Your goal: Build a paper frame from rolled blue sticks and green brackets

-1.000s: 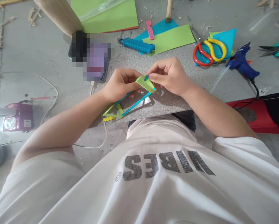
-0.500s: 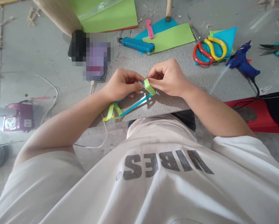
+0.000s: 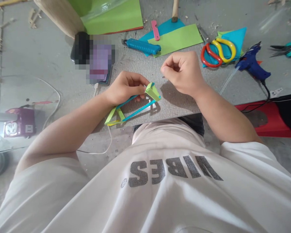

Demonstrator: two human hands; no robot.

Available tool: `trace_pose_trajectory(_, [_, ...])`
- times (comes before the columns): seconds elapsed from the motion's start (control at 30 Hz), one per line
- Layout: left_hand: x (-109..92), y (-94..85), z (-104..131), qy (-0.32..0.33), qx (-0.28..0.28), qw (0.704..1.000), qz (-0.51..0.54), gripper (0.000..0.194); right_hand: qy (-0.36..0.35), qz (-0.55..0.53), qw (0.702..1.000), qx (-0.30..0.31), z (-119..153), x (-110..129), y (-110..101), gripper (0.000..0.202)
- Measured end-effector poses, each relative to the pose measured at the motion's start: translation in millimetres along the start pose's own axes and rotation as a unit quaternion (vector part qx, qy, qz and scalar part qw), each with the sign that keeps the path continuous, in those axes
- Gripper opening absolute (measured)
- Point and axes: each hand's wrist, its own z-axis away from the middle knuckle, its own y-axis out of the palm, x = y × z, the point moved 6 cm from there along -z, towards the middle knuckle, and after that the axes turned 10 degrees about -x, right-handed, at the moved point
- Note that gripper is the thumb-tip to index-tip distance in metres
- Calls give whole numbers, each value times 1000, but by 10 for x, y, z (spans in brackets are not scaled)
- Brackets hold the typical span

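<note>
My left hand [image 3: 127, 89] pinches a paper frame [image 3: 138, 110] made of narrow blue and light green folded strips. Green triangular ends show at both sides of the frame, joined by long blue strips. Part of the upper blue strip is hidden behind my fingers. The frame sits over the front edge of the table. My right hand [image 3: 183, 72] is apart from it, up and to the right, with thumb and forefinger pressed together. Whatever that pinch may hold is too small to make out.
On the table lie a blue utility knife [image 3: 143, 46], green paper [image 3: 177, 39], red-and-yellow-handled scissors [image 3: 219, 53], a blue glue gun [image 3: 253, 64] and pliers [image 3: 287, 50]. A phone [image 3: 100, 63] with a white cable lies left of my hands. A wooden cylinder [image 3: 60, 16] stands behind it.
My right hand has let go of the frame's green end and moved up and right. The frame has tilted and shifted slightly left in my left hand.
</note>
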Motion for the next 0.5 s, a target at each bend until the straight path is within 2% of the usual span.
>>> trace_pose_trajectory(0.17, [-13,0,-7,-1,26,1000,14,62,-3,11,1000,19,18,19,38,46])
trace_pose_trajectory(0.33, [16,-23,-26,25,17,998,56,59,-36,-18,998,40,28,37,82,59])
trace_pose_trajectory(0.5, [54,-42,-57,23,21,996,78,54,-45,-65,994,70,68,48,128,52])
